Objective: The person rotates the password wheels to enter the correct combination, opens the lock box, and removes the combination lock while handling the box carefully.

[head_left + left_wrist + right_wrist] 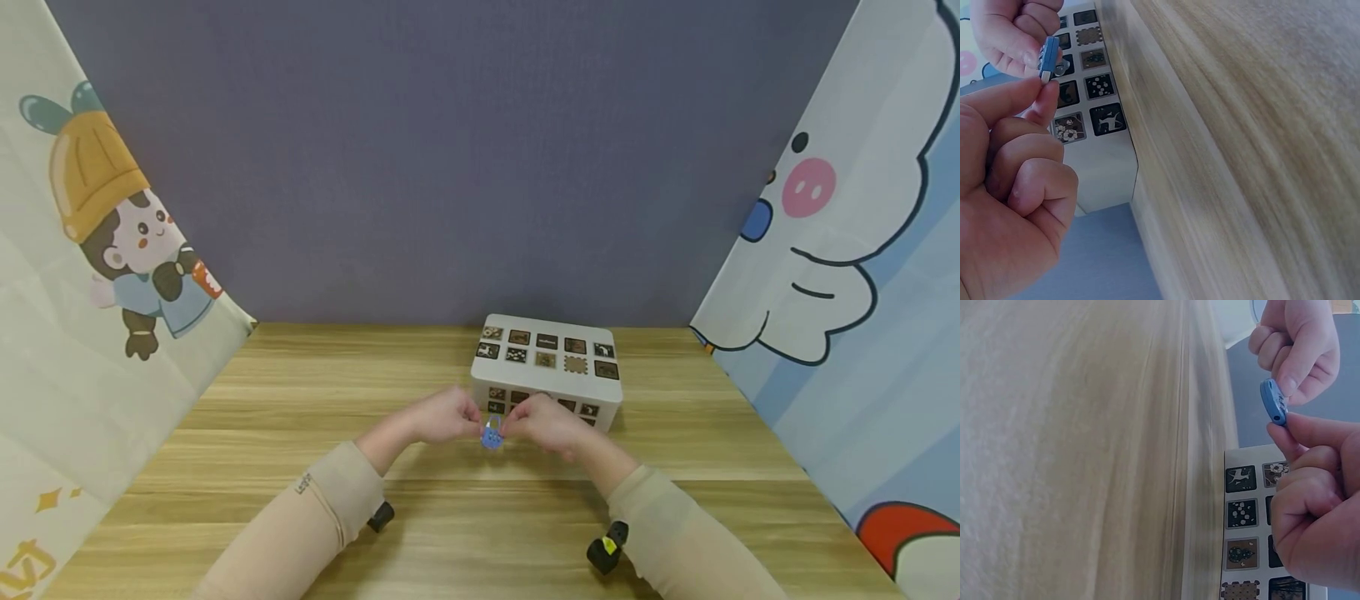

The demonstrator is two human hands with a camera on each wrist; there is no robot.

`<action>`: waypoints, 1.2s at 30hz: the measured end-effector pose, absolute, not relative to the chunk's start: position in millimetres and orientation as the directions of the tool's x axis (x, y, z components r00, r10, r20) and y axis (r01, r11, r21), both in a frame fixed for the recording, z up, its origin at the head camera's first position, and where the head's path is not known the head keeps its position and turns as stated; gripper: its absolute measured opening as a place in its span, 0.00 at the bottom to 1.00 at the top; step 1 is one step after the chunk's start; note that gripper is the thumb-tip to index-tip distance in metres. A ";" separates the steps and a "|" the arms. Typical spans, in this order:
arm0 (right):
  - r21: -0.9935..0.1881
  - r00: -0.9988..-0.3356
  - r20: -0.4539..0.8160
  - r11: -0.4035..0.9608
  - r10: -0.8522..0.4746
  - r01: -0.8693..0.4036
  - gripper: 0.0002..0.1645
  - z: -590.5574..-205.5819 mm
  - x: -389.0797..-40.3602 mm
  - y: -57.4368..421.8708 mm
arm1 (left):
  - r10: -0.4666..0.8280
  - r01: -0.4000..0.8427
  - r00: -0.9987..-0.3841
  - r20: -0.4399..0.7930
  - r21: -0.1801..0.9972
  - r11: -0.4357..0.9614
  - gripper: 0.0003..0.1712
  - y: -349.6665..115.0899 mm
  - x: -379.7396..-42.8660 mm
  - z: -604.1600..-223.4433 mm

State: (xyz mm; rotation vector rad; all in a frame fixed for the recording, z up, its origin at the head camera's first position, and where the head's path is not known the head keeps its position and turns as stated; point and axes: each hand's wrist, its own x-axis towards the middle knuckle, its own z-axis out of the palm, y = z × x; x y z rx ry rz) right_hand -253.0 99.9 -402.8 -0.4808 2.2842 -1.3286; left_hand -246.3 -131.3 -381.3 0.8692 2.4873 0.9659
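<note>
A small blue padlock (492, 438) is held up between both hands in the head view, its shackle pointing upward. My left hand (448, 417) pinches one side of it between thumb and forefinger, the other fingers curled in. From the opposite side my right hand (551, 423) pinches it the same way. Edge-on in the left wrist view, the padlock (1049, 56) shows a dark blue edge and part of its shackle. In the right wrist view small dark marks show on the face of the padlock (1270, 401), partly covered by fingertips.
Just behind the hands stands a white box (546, 379) printed with rows of dark square pictures. It rests on a wood-grain table (360, 367). A grey-blue panel (465, 167) rises at the back, with cartoon-printed sheets (840, 275) at the sides.
</note>
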 end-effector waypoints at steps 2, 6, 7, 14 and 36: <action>-0.877 -0.837 -0.210 0.475 -0.505 -0.066 0.08 -403.8 -252.8 99.3 | 0.649 0.415 -0.755 -0.094 0.697 0.585 0.12 -131.2 -246.0 -381.9; -0.874 -0.835 -0.214 0.480 -0.507 -0.067 0.08 -405.2 -252.1 98.7 | 0.647 0.396 -0.753 -0.120 0.703 0.591 0.13 -131.7 -246.2 -383.7; -0.874 -0.834 -0.215 0.482 -0.508 -0.068 0.08 -405.5 -252.1 98.6 | 0.647 0.391 -0.752 -0.126 0.705 0.592 0.14 -131.8 -246.3 -384.3; -0.866 -0.830 -0.213 0.493 -0.515 -0.084 0.07 -404.6 -249.4 98.2 | 0.631 0.369 -0.762 -0.148 0.702 0.610 0.12 -132.7 -247.4 -389.1; -0.860 -0.817 -0.213 0.500 -0.536 -0.104 0.08 -411.1 -245.0 95.0 | 0.662 0.380 -0.726 -0.186 0.694 0.612 0.18 -130.8 -241.0 -393.2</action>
